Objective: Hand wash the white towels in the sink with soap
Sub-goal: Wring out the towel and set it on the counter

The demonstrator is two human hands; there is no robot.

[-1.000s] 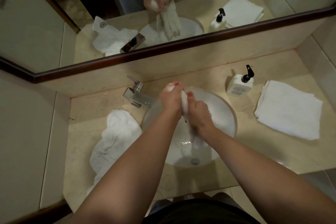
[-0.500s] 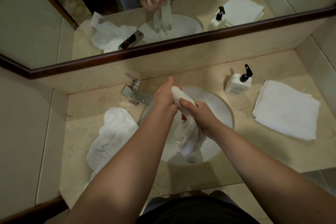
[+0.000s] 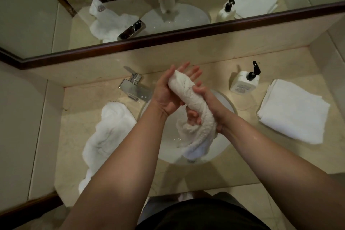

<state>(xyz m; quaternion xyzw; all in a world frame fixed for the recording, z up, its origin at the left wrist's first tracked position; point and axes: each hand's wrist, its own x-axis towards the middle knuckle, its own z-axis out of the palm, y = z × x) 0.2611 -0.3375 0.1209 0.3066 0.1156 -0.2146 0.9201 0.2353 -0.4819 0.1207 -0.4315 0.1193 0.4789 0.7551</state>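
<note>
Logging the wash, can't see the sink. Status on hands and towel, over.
Left hand open, fingers straight under twisted towel. Right hand gripping it mid-roll. Towel's tail hangs in sink. Nothing in the way.

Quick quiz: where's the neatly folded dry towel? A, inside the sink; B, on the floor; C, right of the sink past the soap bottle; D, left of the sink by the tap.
C: the folded towel lies on the counter right of the sink, beyond the soap bottle.
</note>
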